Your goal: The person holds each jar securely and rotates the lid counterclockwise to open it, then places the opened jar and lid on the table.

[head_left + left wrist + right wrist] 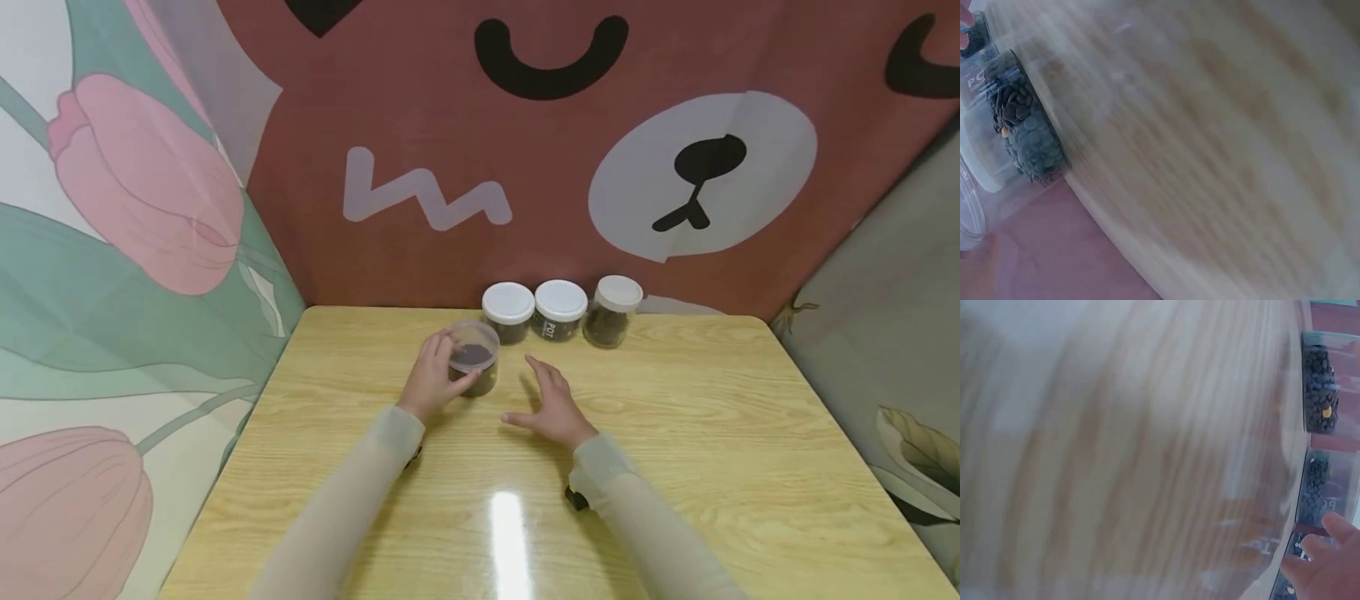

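Note:
A clear jar [474, 381] without a white lid stands upright on the table, with dark grains visible inside. My left hand [433, 377] grips it from the left, thumb along the near side and fingers around the far-left rim. To the right of that jar, my right hand [553, 410] is apart from it, thumb and fingers spread and holding nothing. In the right wrist view, the fingers of the right hand [1329, 562] show at the lower right corner, in front of jars. A jar with dark pebble-like pieces [1022, 125] appears in the left wrist view.
Behind the hands, along the table's back edge, stand three white-lidded jars: a left one [508, 312], a middle one [560, 310] lettered "POT", and a right, taller one [611, 312]. A printed fabric wall [420, 267] rises behind the wooden table [712, 433].

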Demonstrator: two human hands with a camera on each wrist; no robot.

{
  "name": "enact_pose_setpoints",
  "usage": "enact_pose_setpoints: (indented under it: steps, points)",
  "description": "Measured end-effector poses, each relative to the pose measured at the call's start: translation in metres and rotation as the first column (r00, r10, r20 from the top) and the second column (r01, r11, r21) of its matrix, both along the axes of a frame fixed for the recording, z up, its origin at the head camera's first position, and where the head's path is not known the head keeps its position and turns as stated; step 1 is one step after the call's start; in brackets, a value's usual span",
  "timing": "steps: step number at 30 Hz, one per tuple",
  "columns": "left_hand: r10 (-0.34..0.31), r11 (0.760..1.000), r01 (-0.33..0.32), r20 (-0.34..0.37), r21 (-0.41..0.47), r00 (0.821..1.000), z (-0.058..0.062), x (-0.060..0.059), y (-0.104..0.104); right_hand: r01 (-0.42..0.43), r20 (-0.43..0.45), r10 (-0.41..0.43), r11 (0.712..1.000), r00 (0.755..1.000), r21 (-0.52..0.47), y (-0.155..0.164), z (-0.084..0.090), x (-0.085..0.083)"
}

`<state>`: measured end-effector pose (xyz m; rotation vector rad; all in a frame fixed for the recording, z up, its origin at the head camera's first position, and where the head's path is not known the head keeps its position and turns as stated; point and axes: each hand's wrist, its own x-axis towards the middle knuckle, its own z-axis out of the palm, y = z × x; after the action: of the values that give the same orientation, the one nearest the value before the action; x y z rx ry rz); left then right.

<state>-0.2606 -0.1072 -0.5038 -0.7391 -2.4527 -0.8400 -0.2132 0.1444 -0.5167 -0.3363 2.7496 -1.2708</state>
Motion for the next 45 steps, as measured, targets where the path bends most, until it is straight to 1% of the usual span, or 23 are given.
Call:
enact_pose_setpoints:
  steps: [2,5,8,12,14,16,18,20,23,24,25,27,29,31,32,34,36,40,42,45]
  points:
    - [-0.007,1.0,0.007,0.024,0.0,1.0,0.001,0.002,0.001,-0.001,0.002,0.001,0.999,1.0,-0.048,-0.002,-0.002,-0.001]
    - [-0.021,1.0,0.021,0.035,0.021,0.999,0.002,0.005,0.003,0.002,0.0,-0.001,0.994,1.0,-0.109,-0.008,-0.005,-0.004]
    - [-0.041,0.998,0.039,0.044,0.04,0.998,0.003,0.009,0.005,0.016,0.011,-0.014,0.989,1.0,-0.15,-0.014,-0.007,-0.005]
    - [-0.08,0.996,0.076,0.085,0.042,0.993,0.007,0.012,0.009,0.025,0.035,-0.018,0.981,0.999,-0.192,-0.019,-0.005,-0.005]
    - [-0.112,0.993,0.107,0.107,0.049,0.988,0.009,0.014,0.011,0.022,0.042,-0.012,0.973,0.999,-0.228,-0.021,-0.004,-0.005]
    - [-0.145,0.989,0.139,0.131,0.056,0.981,0.011,0.014,0.012,0.016,0.042,-0.005,0.961,0.999,-0.275,-0.022,-0.003,-0.006]
    - [-0.187,0.982,0.179,0.155,0.066,0.97,0.013,0.013,0.013,0.007,0.044,0.008,0.941,0.999,-0.337,-0.023,-0.004,-0.008]
    - [-0.222,0.975,0.214,0.177,0.067,0.959,0.014,0.013,0.014,-0.002,0.062,0.028,0.921,0.998,-0.39,-0.023,-0.004,-0.009]
    - [-0.25,0.968,0.243,0.199,0.06,0.948,0.014,0.014,0.014,-0.015,0.102,0.068,0.892,0.992,-0.453,-0.024,-0.005,-0.01]
    - [-0.253,0.967,0.247,0.205,0.057,0.946,0.014,0.014,0.014,-0.015,0.115,0.077,0.887,0.99,-0.461,-0.024,-0.005,-0.011]
    - [-0.259,0.966,0.252,0.211,0.061,0.943,0.015,0.014,0.014,-0.018,0.122,0.082,0.888,0.989,-0.459,-0.023,-0.006,-0.011]
    - [-0.269,0.963,0.26,0.231,0.068,0.935,0.015,0.014,0.015,-0.031,0.115,0.094,0.889,0.989,-0.456,-0.023,-0.008,-0.013]
    - [-0.288,0.958,0.276,0.254,0.082,0.923,0.015,0.015,0.015,-0.038,0.102,0.093,0.895,0.991,-0.445,-0.021,-0.011,-0.014]
    - [-0.31,0.951,0.293,0.282,0.103,0.908,0.016,0.016,0.015,-0.049,0.083,0.093,0.901,0.992,-0.432,-0.019,-0.014,-0.015]
    - [-0.314,0.949,0.297,0.296,0.102,0.902,0.016,0.017,0.015,-0.056,0.077,0.099,0.899,0.992,-0.435,-0.018,-0.015,-0.015]
    - [-0.317,0.948,0.301,0.312,0.101,0.896,0.015,0.018,0.016,-0.065,0.068,0.105,0.898,0.992,-0.436,-0.016,-0.016,-0.015]
    - [-0.315,0.949,0.298,0.319,0.1,0.894,0.015,0.02,0.017,-0.081,0.055,0.117,0.895,0.992,-0.438,-0.015,-0.019,-0.015]
    - [-0.3,0.954,0.287,0.318,0.088,0.899,0.017,0.022,0.018,-0.111,0.041,0.145,0.886,0.989,-0.45,-0.013,-0.022,-0.017]
    - [-0.298,0.954,0.288,0.314,0.079,0.901,0.019,0.022,0.019,-0.116,0.052,0.156,0.883,0.986,-0.454,-0.011,-0.022,-0.017]
    - [-0.293,0.955,0.294,0.3,0.041,0.908,0.022,0.024,0.018,-0.113,0.077,0.164,0.889,0.984,-0.444,-0.01,-0.02,-0.015]
